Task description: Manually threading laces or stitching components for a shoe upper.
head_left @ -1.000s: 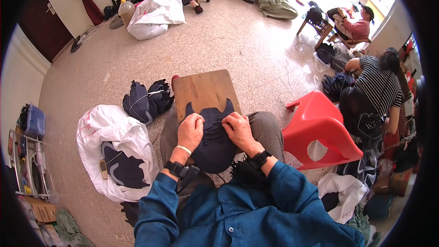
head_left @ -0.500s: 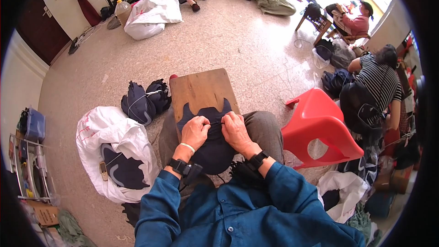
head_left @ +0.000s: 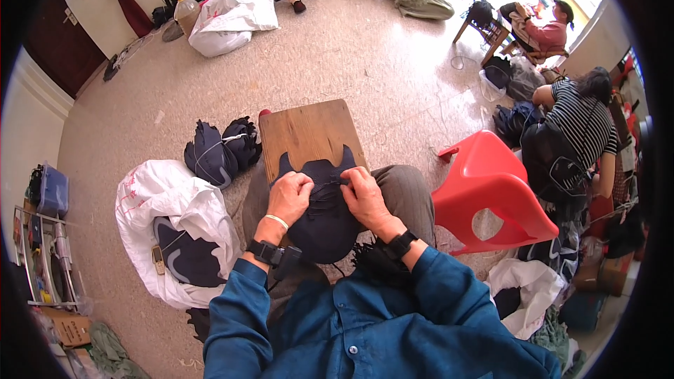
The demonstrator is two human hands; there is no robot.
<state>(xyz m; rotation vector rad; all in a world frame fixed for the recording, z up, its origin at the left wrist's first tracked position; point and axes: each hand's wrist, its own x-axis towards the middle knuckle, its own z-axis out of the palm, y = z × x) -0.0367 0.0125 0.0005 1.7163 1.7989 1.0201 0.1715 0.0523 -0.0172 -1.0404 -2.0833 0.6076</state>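
Observation:
A dark navy shoe upper lies flat over the near end of a wooden stool between my knees, its two pointed ends facing away from me. Rows of dark lace cross its middle. My left hand is closed in a pinch at the left side of the lacing, and my right hand pinches at the right side. A dark lace seems to run between the fingertips; its ends are too fine to make out. One loose cord trails below the rounded near edge.
Bundles of tied dark uppers lie on the floor left of the stool. Nearer stands a white sack with more uppers and a mobile phone. A red plastic stool is at my right, with a person in stripes beyond.
My hands have moved apart, the left one outward to the left. More of the lacing across the upper now shows between them.

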